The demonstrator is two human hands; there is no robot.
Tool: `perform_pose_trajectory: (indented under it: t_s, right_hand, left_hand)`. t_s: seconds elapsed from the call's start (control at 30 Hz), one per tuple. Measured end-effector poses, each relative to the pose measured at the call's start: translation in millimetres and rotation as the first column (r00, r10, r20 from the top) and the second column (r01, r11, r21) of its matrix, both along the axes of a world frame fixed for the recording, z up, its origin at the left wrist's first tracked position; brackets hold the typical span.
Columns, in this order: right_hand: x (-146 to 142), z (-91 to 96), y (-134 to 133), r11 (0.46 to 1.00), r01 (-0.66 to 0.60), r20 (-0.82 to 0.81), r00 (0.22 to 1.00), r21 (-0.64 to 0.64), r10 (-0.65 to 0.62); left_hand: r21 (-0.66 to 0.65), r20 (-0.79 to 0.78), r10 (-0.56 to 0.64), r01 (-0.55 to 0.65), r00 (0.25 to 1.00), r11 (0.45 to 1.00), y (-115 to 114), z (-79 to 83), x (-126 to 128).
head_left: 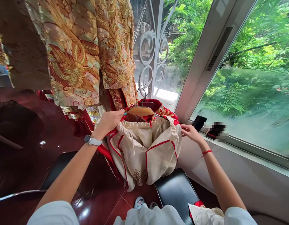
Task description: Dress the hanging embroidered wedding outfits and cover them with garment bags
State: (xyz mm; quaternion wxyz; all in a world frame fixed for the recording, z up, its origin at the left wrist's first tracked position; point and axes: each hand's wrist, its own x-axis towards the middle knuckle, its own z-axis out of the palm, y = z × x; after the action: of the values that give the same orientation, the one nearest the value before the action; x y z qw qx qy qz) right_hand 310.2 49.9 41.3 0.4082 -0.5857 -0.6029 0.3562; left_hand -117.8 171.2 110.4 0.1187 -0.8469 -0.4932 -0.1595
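- Grasping the near-left top corner of a cream garment [138,150] with the left hand [109,122], thumb and fingers closed.
- Pinching the opposite edge of the waistband with the right hand [192,132], fingertips partly hidden by the cloth.
- Wearing a pale-strapped watch [88,139] on the left wrist and a red cord bracelet [207,152] on the right.
- Keeping the cream garment spread between both hands, at the centre of the view, gathered waist uppermost (red piping along the panels, a drawstring dangling in front).
- Showing just behind the waistband: a wooden hanger [141,111] with a metal hook, then a red embroidered garment [166,112].
- Standing in white shoes [139,202] on dark red tiles [118,200], near a black chair [178,190] with a folded cream-and-red cloth [205,214] at the seat's near end.
- Having gold-embroidered garments [74,62] hanging at upper left, beside pale metal scrollwork [147,47].
- Facing, to the right, a window [247,103] onto green foliage, with a black phone [199,122] leaning on the sill [247,152] beside a partly pixelated dark object [211,135].
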Motion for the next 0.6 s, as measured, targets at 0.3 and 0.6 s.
perform_pose_trajectory:
  t_s: [0.3, 0.6]
  right_hand:
    - [-11.7, -17.6, 29.1, 0.978, 0.034, 0.345, 0.933, 0.207, -0.106]
    - [-6.7, 54.2, 15.0, 0.648, 0.138, 0.36, 0.736, 0.749, -0.573]
  left_hand:
    - [0.002, -0.051, 0.034, -0.034, 0.998, 0.999, -4.2, 0.4, 3.6]
    - [-0.078, -0.159, 0.086, -0.1, 0.984, 0.992, -22.1, 9.3, 19.9]
